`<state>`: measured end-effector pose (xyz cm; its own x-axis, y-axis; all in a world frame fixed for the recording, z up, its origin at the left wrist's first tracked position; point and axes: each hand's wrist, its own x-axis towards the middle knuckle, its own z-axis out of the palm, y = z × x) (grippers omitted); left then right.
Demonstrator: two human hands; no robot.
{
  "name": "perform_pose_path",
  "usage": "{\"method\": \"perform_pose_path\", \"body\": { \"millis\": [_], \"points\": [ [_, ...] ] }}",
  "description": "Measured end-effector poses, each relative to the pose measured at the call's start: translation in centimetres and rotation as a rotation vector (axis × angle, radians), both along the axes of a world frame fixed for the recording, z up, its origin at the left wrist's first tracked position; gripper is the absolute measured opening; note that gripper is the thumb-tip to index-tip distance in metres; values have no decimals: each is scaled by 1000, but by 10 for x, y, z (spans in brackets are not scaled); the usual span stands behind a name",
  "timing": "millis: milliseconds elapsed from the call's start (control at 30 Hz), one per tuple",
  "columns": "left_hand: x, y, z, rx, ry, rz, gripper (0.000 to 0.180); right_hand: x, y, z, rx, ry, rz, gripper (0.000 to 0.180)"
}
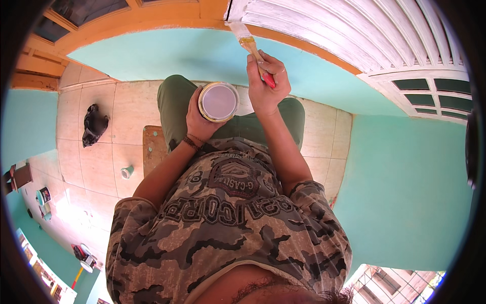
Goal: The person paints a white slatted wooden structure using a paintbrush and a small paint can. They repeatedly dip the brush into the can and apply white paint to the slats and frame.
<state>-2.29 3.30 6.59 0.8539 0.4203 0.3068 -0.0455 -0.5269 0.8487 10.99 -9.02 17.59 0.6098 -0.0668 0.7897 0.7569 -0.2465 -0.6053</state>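
Upper centre, the right hand (269, 85) grips a likely light brush (247, 43) by its handle (253, 52); the left hand (198, 124) clasps a probably heavier can (218, 102).

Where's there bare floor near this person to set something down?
Two patches of tiled floor look free: left, between black bundle and brown board; right, between right knee and turquoise wall. It's crowded among the containers at far left, and in front, where the left hand holds a can and the right hand a paintbrush.
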Motion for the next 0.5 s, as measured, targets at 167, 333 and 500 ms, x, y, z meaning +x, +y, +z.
{"method": "perform_pose_path", "body": {
  "millis": [167,333,500],
  "points": [
    [0,-2,0,20,-25,2,112,8,-4,-3,4,4,-18,26],
    [0,0,7,34,-37,2,108,17,-35,-2,142,69,-175,24],
    [-1,0,8,17,-4,-15,109,-4,-19,7,-25,-124,-53,25]
  ]
}}
